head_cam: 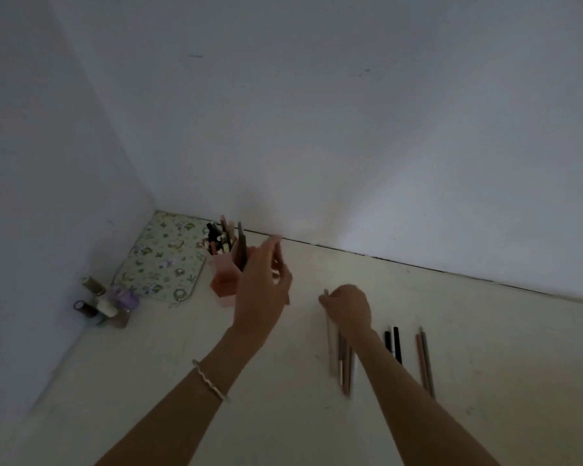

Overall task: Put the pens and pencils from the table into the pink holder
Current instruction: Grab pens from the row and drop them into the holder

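Note:
The pink holder stands near the back wall with several pens upright in it. My left hand is right beside and partly in front of it, pinching a dark grey pencil upright over the holder's opening. My right hand is closed around the upper ends of a small bunch of beige and grey pens, blurred, whose lower ends trail toward me over the table. Two black pens and two brown-grey pencils lie on the table to the right of my right forearm.
A floral mat lies in the back left corner. A cluster of small bottles stands against the left wall. White walls close the table at the back and left.

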